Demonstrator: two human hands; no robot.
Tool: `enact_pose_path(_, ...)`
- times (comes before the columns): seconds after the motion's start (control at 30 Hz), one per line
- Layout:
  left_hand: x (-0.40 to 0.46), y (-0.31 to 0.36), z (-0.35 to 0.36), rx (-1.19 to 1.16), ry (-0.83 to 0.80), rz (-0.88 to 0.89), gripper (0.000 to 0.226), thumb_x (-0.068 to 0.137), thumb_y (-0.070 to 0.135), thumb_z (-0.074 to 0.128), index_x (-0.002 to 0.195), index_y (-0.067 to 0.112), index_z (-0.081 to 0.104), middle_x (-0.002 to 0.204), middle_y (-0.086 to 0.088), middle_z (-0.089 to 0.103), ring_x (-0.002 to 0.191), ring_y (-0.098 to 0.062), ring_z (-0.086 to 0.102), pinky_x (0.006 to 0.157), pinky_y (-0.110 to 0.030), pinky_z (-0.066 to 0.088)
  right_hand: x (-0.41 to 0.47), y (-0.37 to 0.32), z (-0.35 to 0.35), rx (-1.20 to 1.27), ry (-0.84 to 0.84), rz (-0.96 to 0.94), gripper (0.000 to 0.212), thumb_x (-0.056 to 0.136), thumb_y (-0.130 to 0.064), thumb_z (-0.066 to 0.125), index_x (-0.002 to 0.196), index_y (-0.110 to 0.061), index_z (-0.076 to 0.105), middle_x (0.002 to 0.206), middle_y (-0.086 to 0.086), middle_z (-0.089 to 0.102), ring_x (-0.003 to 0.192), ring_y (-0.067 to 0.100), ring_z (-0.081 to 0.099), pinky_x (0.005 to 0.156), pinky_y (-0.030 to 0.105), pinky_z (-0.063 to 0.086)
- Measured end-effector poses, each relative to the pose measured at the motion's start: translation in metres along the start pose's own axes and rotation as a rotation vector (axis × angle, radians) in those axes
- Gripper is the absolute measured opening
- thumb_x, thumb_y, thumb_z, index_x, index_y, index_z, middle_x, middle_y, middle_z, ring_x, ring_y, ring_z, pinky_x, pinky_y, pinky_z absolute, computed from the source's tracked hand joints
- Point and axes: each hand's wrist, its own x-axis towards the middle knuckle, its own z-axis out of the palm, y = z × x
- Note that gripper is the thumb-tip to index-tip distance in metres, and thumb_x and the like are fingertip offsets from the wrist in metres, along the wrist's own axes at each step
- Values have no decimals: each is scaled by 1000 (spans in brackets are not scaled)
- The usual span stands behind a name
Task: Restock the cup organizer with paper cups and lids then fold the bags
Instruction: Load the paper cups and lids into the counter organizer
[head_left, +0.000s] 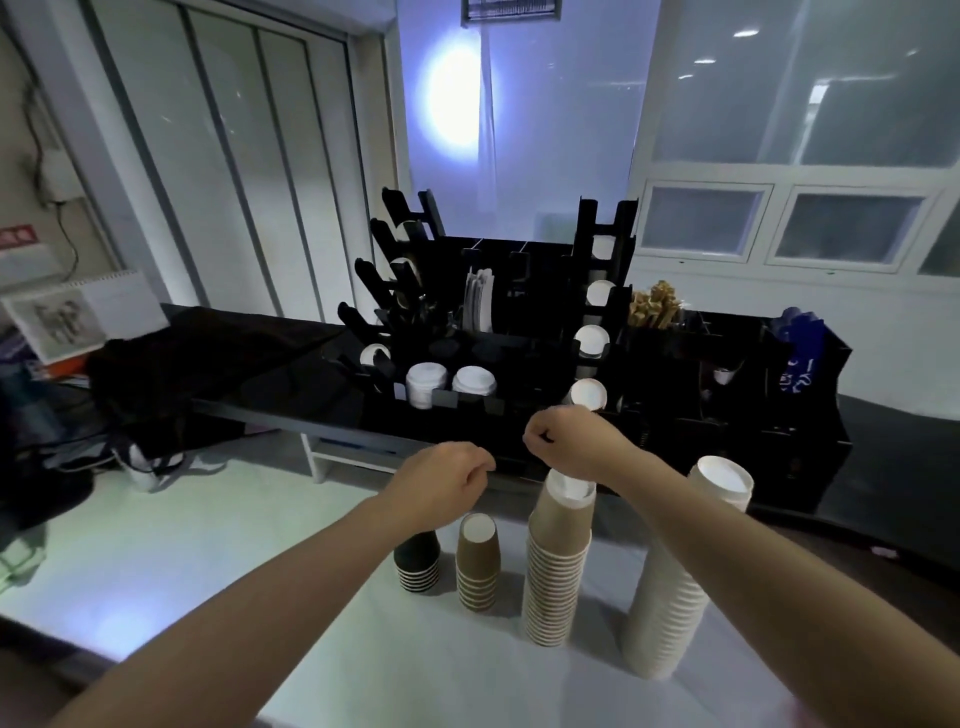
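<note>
A black cup organizer (524, 358) stands on a dark counter ahead, with white-lined cups in its slanted side racks and two piles of white lids (426, 383) at its front. My right hand (569, 441) hovers with curled fingers just below the lowest right-rack cup (588, 393); whether it grips anything is hidden. My left hand (441, 483) is curled, with nothing visible in it. On the white table (415, 654) below stand a short black cup stack (417, 564), a short brown stack (478, 569), a tall brown stack (558, 566) and a tall white stack (675, 582).
A second black caddy (727, 364) to the right holds wooden stirrers (654, 306) and blue packets (802, 353). Dark cloth or bags (182, 358) lie on the counter at left, beside a desk calendar (78, 317). Floor shows between the table and the counter.
</note>
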Motion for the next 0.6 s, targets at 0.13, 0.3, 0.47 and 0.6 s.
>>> enact_pose_path(0.13,-4,-8,12,43,-45,-24,25,102,27,44,114,25,66,116,7,65,104,-15,60,80,-30,47,-7,-1,14,-26,-3,-1,21,99,-34,50,91,-22,66,93,-5,61,80,14,61,72,39,57)
enact_pose_path(0.3,-10,-47,17,46,-74,-118,27,100,28,44,118,24,65,119,3,63,108,-21,61,85,-38,53,7,-27,39,5,-11,-12,38,99,-38,53,131,-22,60,129,-2,59,110,20,61,89,37,54)
enact_pose_path(0.47,-13,-100,33,-1,-131,-192,31,98,27,48,126,25,61,131,3,60,117,-22,58,90,-37,52,39,-54,93,42,-101,26,41,96,-38,57,134,-24,56,130,-1,55,115,23,57,93,38,51)
enact_pose_path(0.6,-20,-153,57,-16,-257,-196,37,97,31,51,133,28,56,137,4,57,125,-22,55,96,-40,50,68,-66,154,89,-190,120,50,94,-35,62,142,-23,49,136,2,53,122,24,55,99,37,49)
